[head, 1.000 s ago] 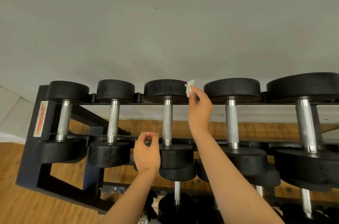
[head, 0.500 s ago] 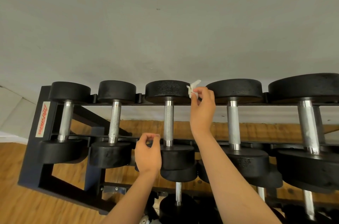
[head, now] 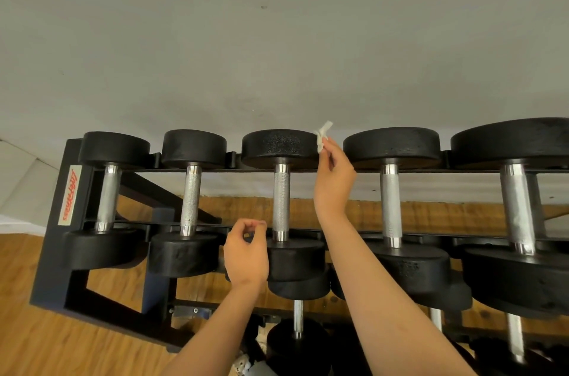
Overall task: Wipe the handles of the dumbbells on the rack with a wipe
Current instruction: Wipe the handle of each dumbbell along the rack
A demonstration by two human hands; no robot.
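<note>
Looking down over a black rack [head: 50, 252] carrying five dumbbells side by side on its top tier, with chrome handles running from the near rail to the far rail. Pinching a small crumpled white wipe [head: 321, 137] in the grip of the right hand [head: 334, 181], with thumb and fingertips pressed together on its lower part and the loose end sticking upward. Holding that wipe up at the far rail, in the gap between the far heads of the third dumbbell [head: 281, 200] and the fourth dumbbell [head: 391, 206], just beside the right edge of the third one's far head; touching that head or not, impossible to tell. Holding it apart from the third dumbbell's knurled handle, off to that handle's right. Hovering the left hand [head: 246, 255] low at the near rail, between the near heads of the second dumbbell [head: 191, 200] and the third, just beside the third one's near head. Curling the left grip closed, with thumb tip meeting forefinger tip, around nothing visible. Reaching both bare forearms up from the bottom edge of the view. Showing a white label [head: 69, 195] with red lettering on the rack's left upright, more weights on a lower tier [head: 297, 341] under the arms, a wooden floor [head: 46, 345] below and a plain grey wall [head: 277, 37] behind.
</note>
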